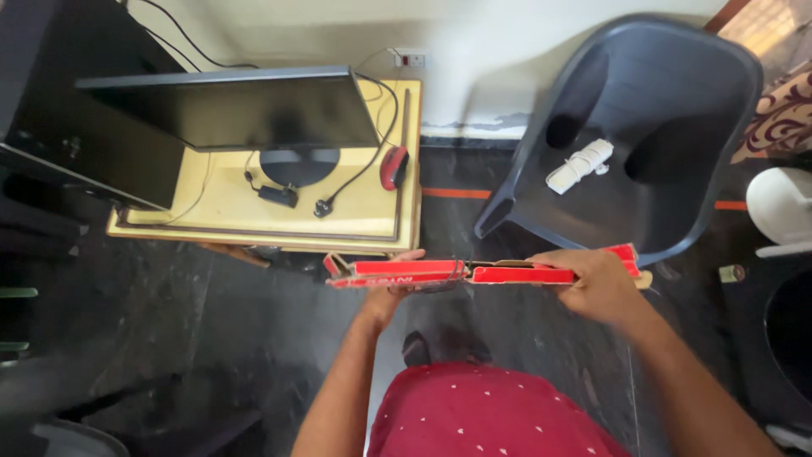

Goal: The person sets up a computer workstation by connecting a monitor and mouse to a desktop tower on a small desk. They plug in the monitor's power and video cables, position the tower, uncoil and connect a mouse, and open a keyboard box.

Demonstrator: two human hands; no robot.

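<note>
I hold a long, flat red cardboard box [507, 273] level in front of me, seen edge-on. My left hand [397, 292] grips it from underneath near its left end. My right hand [596, 283] is closed over its right part, fingers wrapped around the top edge. The box hangs above the dark floor, just in front of a low yellow table [372, 216].
On the yellow table stand a black monitor [245, 110], a red mouse [393, 167] and a black plug with cables [322, 206]. A dark grey plastic chair [668, 101] at the right carries a white rolled bundle [579, 165]. A white round object [782, 203] sits far right.
</note>
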